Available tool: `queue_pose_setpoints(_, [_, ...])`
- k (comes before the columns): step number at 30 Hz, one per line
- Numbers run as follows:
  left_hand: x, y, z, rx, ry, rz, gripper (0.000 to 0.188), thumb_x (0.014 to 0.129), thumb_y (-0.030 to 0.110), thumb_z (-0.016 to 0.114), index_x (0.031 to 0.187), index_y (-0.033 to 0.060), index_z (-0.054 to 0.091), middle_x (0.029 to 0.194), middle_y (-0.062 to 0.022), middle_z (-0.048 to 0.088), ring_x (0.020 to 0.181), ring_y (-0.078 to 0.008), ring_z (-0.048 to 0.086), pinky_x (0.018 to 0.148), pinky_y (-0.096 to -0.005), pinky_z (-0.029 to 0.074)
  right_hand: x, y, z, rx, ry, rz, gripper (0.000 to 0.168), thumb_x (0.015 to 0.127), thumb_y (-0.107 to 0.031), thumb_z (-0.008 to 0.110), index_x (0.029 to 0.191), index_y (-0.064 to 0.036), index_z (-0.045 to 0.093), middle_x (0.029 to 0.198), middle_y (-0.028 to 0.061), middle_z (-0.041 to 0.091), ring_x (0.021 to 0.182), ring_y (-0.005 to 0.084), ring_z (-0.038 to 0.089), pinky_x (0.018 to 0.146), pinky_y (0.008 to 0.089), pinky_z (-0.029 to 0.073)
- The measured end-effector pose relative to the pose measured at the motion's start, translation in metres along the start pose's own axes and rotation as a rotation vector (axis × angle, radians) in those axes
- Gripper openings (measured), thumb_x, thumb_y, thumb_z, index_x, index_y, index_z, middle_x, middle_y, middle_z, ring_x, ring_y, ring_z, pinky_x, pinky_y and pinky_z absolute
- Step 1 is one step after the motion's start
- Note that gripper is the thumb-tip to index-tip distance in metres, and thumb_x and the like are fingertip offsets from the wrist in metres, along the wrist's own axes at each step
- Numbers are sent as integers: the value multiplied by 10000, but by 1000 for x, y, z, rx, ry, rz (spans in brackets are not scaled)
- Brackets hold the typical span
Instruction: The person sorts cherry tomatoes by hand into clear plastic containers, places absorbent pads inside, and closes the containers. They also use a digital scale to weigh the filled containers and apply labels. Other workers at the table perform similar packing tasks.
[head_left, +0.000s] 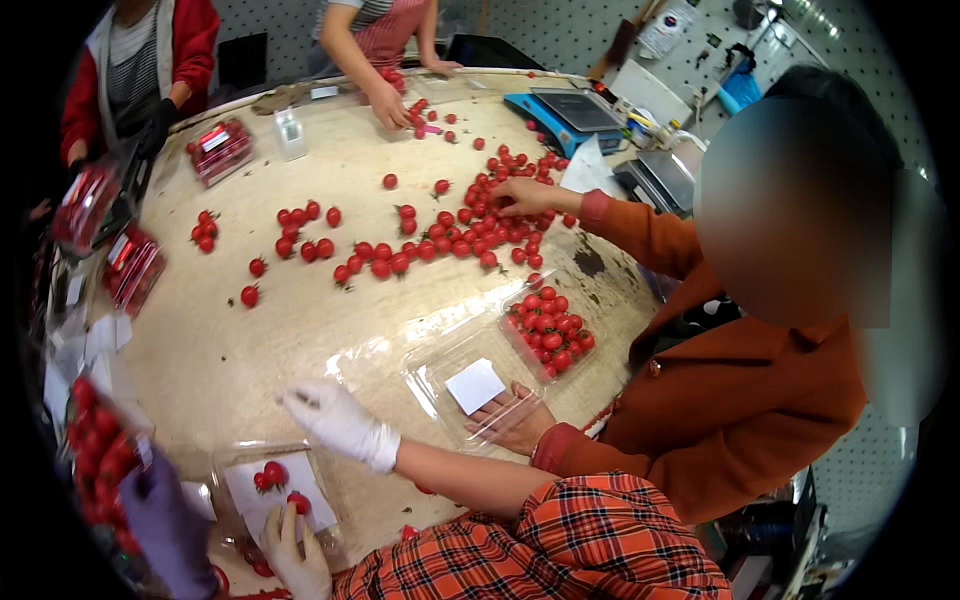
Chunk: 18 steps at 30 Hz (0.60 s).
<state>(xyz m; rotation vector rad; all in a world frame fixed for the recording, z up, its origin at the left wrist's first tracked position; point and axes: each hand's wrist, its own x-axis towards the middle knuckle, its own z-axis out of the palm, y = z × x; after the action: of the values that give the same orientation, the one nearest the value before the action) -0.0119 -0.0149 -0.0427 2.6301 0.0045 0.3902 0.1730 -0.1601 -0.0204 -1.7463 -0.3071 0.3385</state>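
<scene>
My right hand (337, 424), in a white glove, reaches over the tabletop (225, 375) with its fingers a little apart. I see nothing held in it; a small dark patch shows near the fingertips. My left hand (292, 551), in a pale glove, is at an open clear plastic clamshell (330, 480) lined with white paper (240, 480). Its fingertips touch a cherry tomato (298, 502); whether they grip it cannot be told. Two cherry tomatoes (270, 475) lie together on the same paper. More red fruit shows dimly in the lower part of the clamshell.
At right, a co-worker's hand (525, 196) is in a tomato pile (457, 240), the other by a filled clamshell (551, 330). At left, a purple-gloved hand (165, 517) holds packed tomatoes (97, 457). Packed boxes (221, 150) and a blue scale (562, 124) stand farther back.
</scene>
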Motion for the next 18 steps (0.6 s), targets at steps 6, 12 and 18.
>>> queue_pose_setpoints(6, [7,9,10,-5,32,17,330,721,42,542,1045,-18,567,1091,-202,538,981,-360,514,846,-412,416,94,52,-81,-395,551,-180,355,796,-209,562,1106,-38,533,1141,147,509,1073,287,472,912,359,378])
queue_pose_setpoints(12, [20,11,16,6,40,2,331,729,51,551,1051,-22,566,1092,-201,542,991,-353,513,856,-407,412,145,76,-127,-989,430,45,547,793,-410,548,1257,-133,462,1257,150,430,1226,325,325,973,587,218])
queue_pose_setpoints(18, [29,13,20,11,17,-9,332,738,61,560,1057,-26,566,1093,-201,546,1001,-345,513,866,-402,409,164,101,-124,-1088,336,15,317,782,-406,551,933,-136,619,1025,104,525,997,268,465,846,480,355])
